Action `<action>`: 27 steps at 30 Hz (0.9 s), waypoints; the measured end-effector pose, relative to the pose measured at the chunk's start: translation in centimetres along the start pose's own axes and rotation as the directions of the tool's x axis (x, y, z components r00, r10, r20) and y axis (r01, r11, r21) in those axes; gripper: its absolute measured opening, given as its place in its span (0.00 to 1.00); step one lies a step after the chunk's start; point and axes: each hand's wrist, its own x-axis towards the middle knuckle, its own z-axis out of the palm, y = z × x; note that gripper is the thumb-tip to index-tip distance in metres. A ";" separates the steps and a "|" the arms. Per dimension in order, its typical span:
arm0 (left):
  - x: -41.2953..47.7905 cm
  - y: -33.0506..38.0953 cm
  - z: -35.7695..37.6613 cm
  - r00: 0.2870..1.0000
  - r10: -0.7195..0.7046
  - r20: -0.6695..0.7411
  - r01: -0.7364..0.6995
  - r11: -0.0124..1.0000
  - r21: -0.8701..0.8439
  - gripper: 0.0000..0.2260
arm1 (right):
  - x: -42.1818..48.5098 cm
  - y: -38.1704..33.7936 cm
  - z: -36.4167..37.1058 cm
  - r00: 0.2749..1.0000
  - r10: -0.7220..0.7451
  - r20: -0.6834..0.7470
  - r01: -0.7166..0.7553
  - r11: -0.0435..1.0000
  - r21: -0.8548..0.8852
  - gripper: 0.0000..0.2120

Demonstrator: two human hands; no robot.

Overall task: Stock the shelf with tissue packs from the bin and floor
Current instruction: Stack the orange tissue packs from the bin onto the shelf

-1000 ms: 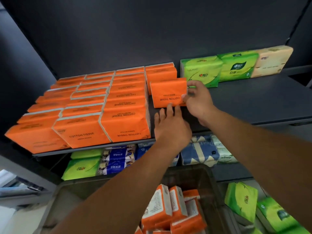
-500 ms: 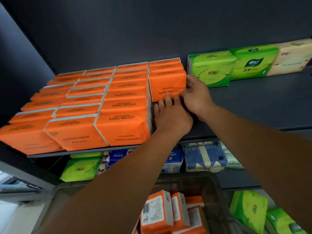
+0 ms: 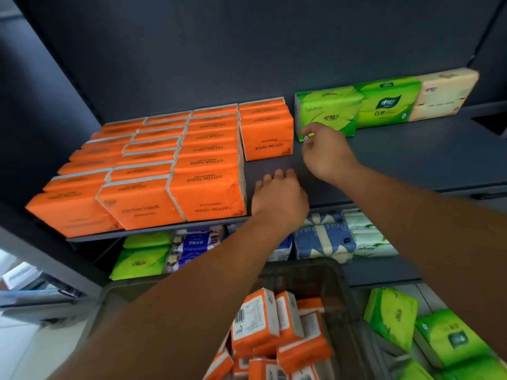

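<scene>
The left hand, at the centre of the frame, is over the dark grey metal shelf, its grip loosely curled and empty. The right hand, just up and right of it, has a half-curled grip with fingertips at the lower left corner of the light green tissue pack; whether they touch or pinch it, I cannot tell. The orange plastic-wrapped tissue pack stands on the shelf, clear of both hands. More orange packs lie in the grey plastic bin at bottom centre.
</scene>
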 end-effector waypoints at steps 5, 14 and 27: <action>-6.3 0.2 -0.8 0.983 0.183 -0.033 -0.185 0.980 -0.071 0.14 | -3.7 -0.9 -1.9 0.998 -0.025 0.052 0.031 0.993 -0.117 0.17; -18.0 -6.8 -2.1 0.973 0.144 0.181 -0.119 0.983 -0.141 0.12 | -11.4 -3.2 -2.7 0.983 -0.049 0.175 0.087 0.972 -0.217 0.17; -23.4 -16.1 -1.6 0.950 -0.186 0.252 0.197 0.980 -0.022 0.16 | -21.8 -6.6 2.7 0.910 -0.158 0.383 0.302 0.885 -0.354 0.12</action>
